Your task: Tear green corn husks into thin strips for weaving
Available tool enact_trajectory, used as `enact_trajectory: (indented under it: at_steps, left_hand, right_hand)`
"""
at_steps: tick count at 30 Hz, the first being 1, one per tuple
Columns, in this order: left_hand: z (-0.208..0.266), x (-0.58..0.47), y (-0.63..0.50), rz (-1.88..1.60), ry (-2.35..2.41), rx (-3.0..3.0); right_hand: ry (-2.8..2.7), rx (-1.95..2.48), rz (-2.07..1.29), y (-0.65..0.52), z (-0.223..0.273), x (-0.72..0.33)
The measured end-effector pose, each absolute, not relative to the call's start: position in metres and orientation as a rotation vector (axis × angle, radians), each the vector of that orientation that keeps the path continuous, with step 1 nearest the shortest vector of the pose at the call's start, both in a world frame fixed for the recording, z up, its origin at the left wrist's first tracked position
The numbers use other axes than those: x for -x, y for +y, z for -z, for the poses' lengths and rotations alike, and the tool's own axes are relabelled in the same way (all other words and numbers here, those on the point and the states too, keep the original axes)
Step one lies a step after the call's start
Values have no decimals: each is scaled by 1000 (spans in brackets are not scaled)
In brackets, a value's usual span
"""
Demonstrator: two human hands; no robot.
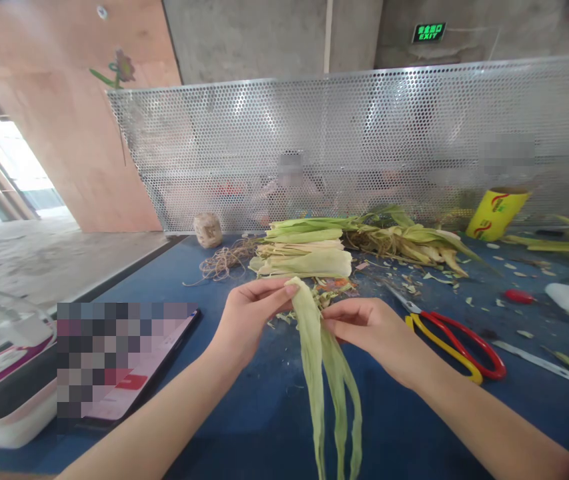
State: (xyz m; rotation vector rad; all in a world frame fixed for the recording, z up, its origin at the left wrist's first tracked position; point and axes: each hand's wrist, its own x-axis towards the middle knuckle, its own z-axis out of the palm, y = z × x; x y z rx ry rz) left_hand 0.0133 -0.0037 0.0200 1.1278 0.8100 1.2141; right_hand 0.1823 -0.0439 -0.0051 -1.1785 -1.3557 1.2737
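Pale green corn husk strips [313, 363] hang down between my two hands over the blue table. My left hand [250, 308] pinches their folded top end between thumb and fingers. On the other side, my right hand [371, 333] is closed on the edge of the strips a little lower down. Just beyond my hands lies a stack of flattened corn husks [307, 260], green at the back and paler in front. Small orange and green scraps [337, 287] lie between the stack and my hands.
Red-and-yellow-handled scissors [457, 347] and a narrow blade [537, 360] lie at right. Tangled twine [229, 260] and loose husks [414, 243] are further back, before a perforated metal screen [244, 147]. A yellow roll [497, 213] stands far right. A phone [139, 363] is at left.
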Motion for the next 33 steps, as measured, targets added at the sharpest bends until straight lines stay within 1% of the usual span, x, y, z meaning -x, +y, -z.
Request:
enact_trajectory:
  at_steps: [4,12,17,20,25,28,33]
  left_hand:
    - [-20,-14,-5,-1176,826,-1070]
    - [-21,-18,-6,-1213,811,-1114]
    - [-16,-25,-9,-1263,893,-1177]
    - [-15,-28,-11,-1286,845,-1178]
    - [-13,-31,-16,-1210,645,-1077]
    - [-10,-35,-19,-1154,612,-1015]
    - [-9,-40,-23,-1257,593,-952]
  right_hand:
    - [-1289,1162,-1329,-46,4,-178]
    - [-1070,1053,-1445,-47,0,-169]
    - [-1093,1000,-1609,-48,3,-167]
    - [-1080,975,-1644,-50,3,-165]
    - [-1207,987,-1603,-50,1,-163]
    - [-1316,965,-1537,-49,2,-160]
    - [-1445,913,-1410,-50,6,-155]
